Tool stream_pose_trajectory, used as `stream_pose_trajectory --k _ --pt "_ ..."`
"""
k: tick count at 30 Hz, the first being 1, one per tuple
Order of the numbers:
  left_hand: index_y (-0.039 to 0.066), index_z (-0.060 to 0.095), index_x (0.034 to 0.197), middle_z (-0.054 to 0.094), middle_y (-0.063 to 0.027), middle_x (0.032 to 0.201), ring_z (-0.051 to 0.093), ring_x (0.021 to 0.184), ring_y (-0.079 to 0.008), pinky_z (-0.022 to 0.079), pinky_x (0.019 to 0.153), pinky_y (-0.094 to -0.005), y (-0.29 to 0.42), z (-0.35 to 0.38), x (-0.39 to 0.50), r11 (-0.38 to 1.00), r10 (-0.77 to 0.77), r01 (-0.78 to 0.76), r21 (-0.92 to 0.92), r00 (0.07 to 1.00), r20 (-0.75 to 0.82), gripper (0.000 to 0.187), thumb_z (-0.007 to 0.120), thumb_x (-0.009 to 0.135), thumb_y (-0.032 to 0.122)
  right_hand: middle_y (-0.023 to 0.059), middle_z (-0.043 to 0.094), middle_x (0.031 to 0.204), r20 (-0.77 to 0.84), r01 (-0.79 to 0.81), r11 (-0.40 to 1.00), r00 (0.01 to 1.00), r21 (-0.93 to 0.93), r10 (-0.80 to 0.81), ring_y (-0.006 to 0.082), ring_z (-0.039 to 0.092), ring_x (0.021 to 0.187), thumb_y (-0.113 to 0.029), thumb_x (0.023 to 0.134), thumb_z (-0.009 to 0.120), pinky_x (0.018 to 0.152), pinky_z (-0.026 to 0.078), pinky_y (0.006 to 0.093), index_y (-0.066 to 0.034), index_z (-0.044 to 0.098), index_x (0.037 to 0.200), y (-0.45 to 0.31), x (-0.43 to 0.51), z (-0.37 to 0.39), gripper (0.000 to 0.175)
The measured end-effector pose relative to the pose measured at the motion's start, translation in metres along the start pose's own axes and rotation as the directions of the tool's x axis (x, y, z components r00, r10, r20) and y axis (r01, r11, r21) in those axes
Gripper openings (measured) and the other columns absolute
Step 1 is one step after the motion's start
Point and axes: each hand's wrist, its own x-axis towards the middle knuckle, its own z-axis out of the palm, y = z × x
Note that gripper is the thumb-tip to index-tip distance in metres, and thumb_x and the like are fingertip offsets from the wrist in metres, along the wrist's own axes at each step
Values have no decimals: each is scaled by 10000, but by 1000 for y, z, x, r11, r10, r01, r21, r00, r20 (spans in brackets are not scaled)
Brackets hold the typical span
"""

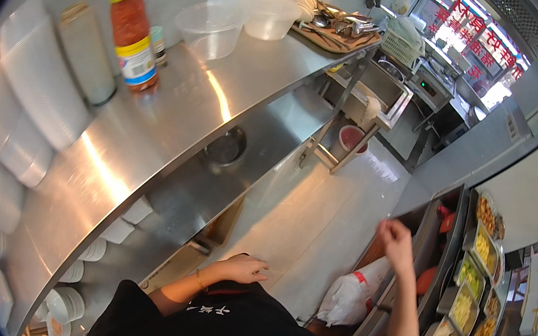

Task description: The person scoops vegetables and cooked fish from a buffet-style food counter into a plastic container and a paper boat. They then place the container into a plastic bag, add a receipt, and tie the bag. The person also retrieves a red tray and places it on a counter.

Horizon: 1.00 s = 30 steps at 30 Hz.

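My left hand is held in front of my black shirt, palm turned down, fingers loosely apart with nothing in them. A thin bracelet circles that wrist. Out to the right, my right hand is raised with its fingers curled in, and no object shows in it. Below and beside it, a white plastic bag with a red band rests on a low ledge. Metal pans of shredded food line the counter to the right of my right forearm.
On my left runs a stainless steel counter with a red sauce bottle, plastic tubs and stacked containers. Its lower shelf carries a metal bowl and small white bowls. Ahead, a sink stands above a bucket.
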Motion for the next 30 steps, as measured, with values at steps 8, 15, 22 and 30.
stream_pose_trajectory --k 8,15,22,30 --pt "62 596 1165 643 -168 1065 611 967 -339 484 800 -420 -75 -88 114 989 -124 126 -78 992 29 408 579 910 380 116 670 961 15 474 728 843 -495 -538 188 629 848 -139 887 609 741 494 305 0 649 1035 -152 332 -22 207" --pt "27 602 1121 657 -174 919 631 874 -349 500 767 -436 -113 -172 212 980 -91 25 -199 940 -330 384 598 881 327 117 607 1064 79 515 530 763 -674 -641 306 546 1026 -174 840 626 894 457 391 -94 671 1056 -198 539 -12 235" --pt "-20 598 1126 644 -130 783 637 695 -220 500 629 -337 -161 -169 224 865 -282 28 -502 854 -437 390 666 872 268 87 608 1110 260 561 357 740 -746 -620 302 521 1079 -168 800 632 915 436 419 -168 708 1046 -196 669 31 258" --pt "-26 594 1146 663 -133 830 642 746 -212 511 674 -338 -170 -206 232 860 -368 190 -474 875 -316 380 670 882 236 12 644 903 287 744 50 318 -667 -904 254 547 1047 -157 814 647 847 412 397 -133 687 886 -211 676 -37 86"
